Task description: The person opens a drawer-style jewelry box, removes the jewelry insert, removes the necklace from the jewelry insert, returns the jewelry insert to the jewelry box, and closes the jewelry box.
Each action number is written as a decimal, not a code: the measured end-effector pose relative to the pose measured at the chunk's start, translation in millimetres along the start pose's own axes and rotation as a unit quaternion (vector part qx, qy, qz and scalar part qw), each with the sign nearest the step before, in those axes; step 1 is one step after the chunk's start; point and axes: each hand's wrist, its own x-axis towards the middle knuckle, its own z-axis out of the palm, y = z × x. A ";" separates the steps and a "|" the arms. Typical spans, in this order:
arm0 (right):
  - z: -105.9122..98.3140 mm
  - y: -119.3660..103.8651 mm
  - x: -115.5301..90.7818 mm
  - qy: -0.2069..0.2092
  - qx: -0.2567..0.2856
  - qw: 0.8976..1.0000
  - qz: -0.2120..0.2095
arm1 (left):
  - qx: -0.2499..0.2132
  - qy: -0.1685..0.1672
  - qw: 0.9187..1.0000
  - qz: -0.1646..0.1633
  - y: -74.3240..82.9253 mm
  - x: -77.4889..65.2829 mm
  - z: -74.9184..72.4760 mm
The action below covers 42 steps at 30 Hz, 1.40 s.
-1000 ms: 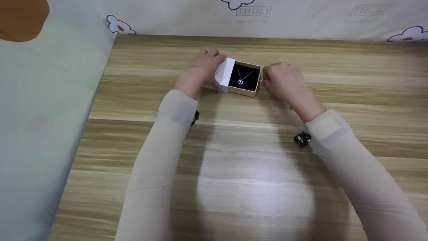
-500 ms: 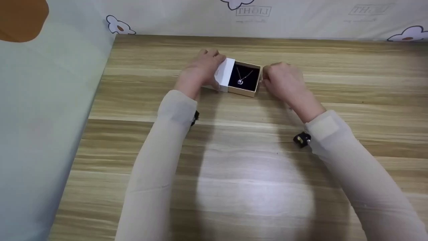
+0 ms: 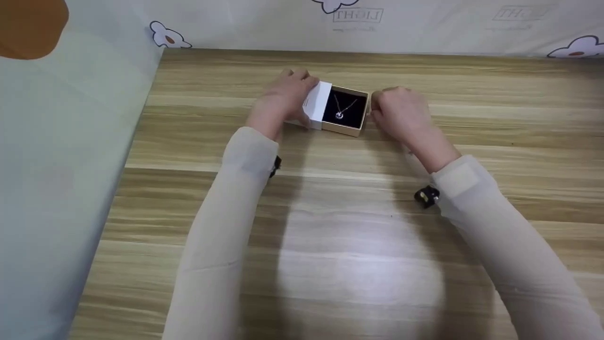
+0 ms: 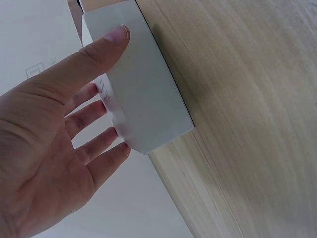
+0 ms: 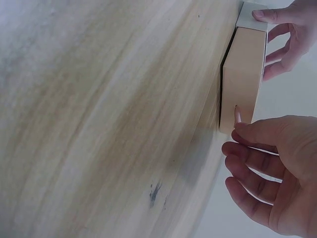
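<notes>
A small sliding jewellery box lies toward the back of the table. Its white sleeve (image 3: 321,103) covers the left part, and the tan drawer (image 5: 243,74) is pulled out to the right. On the drawer's black lining rests a necklace (image 3: 339,114) with a fine chain and a sparkling pendant. My left hand (image 3: 287,93) grips the sleeve, thumb on the near side and fingers on top, as the left wrist view shows. At the drawer's right end my right hand (image 5: 280,168) pinches a short, pale pull ribbon (image 5: 237,115) between thumb and index finger, the other fingers loosely curled.
The wood-grain table (image 3: 358,226) extends in front of the box. Behind it stands a pale wall covering (image 3: 264,23) with flower prints, and another pale sheet (image 3: 61,165) borders the left edge. Small black devices sit at both wrists.
</notes>
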 end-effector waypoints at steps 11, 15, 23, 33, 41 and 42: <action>-1.6 -2.2 0.5 0.001 0.007 1.000 0.003 | -0.003 0.000 1.000 0.002 0.0 -0.5 0.6; -2.0 -2.7 0.8 0.002 0.006 1.000 0.001 | -0.010 0.003 1.000 0.002 -0.2 -1.1 1.0; -2.6 -2.8 1.1 0.002 0.007 1.000 -0.003 | -0.016 0.005 1.000 0.003 -0.6 -0.7 1.0; -3.2 -2.5 1.6 -0.009 0.013 1.000 0.000 | -0.019 -0.004 1.000 -0.002 -0.3 1.0 1.1; -4.3 -2.4 2.0 -0.017 0.020 1.000 0.005 | -0.018 -0.003 1.000 -0.007 0.6 -0.7 0.7; -4.9 -2.8 2.0 -0.018 0.021 1.000 0.006 | -0.017 -0.003 1.000 -0.007 0.7 -0.9 0.5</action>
